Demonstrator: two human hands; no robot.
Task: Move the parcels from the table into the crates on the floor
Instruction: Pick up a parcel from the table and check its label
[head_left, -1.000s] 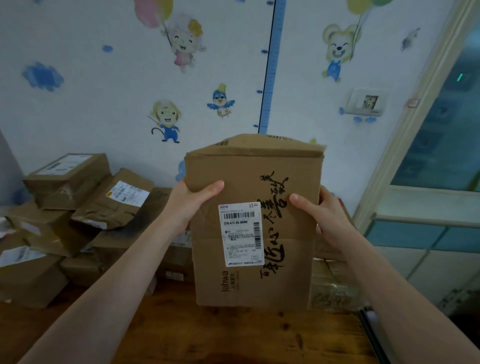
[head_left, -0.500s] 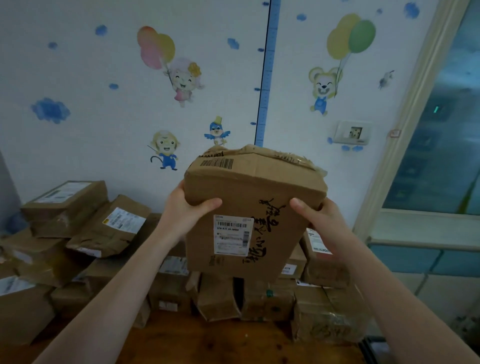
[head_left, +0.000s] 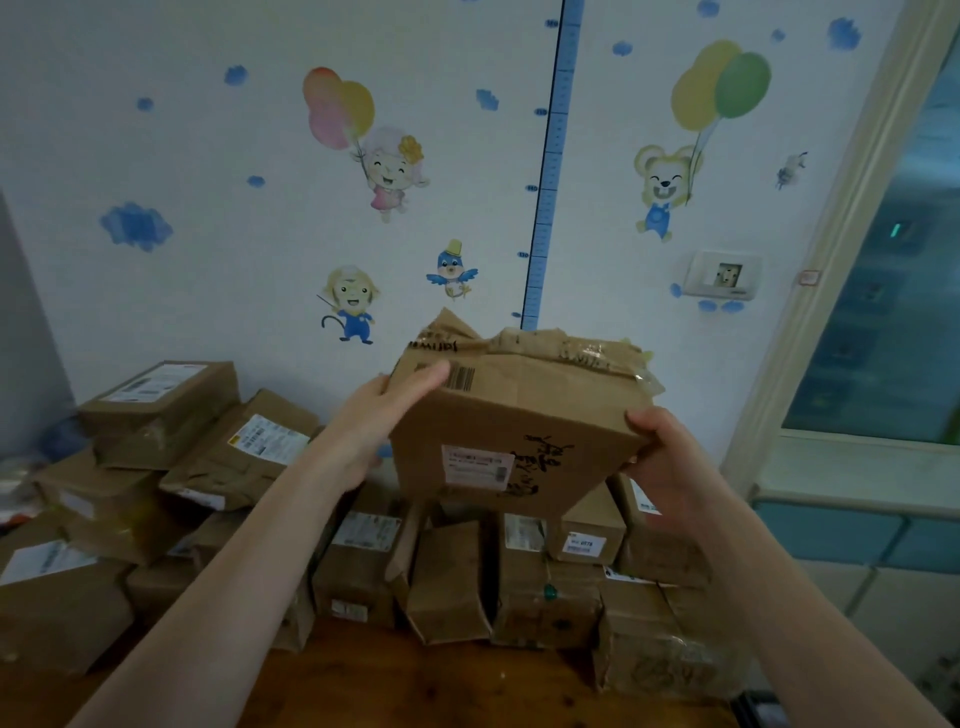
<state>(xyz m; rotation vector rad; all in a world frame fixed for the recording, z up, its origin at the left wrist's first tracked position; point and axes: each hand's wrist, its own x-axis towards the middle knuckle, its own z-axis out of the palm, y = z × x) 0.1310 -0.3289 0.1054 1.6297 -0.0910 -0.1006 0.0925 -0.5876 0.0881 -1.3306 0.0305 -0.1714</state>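
I hold a brown cardboard parcel (head_left: 524, 421) in the air above the table, tilted so its taped, crumpled top faces me. It bears a white shipping label and black handwriting. My left hand (head_left: 387, 410) grips its left edge, thumb lying across the top by a barcode. My right hand (head_left: 662, 457) grips its lower right corner. Below and behind it, several more cardboard parcels (head_left: 447, 582) are stacked along the back of the wooden table (head_left: 441, 686). No crate is in view.
The parcel pile rises higher at the left (head_left: 161, 405) against a wall with cartoon stickers. A wall socket (head_left: 722, 275) sits at the right. A door frame and glass panels (head_left: 883, 260) stand beyond the table's right edge.
I have lifted the parcel higher and tipped its top toward me. My left thumb has slid up onto the top face. More of the stacked parcels now show beneath it.
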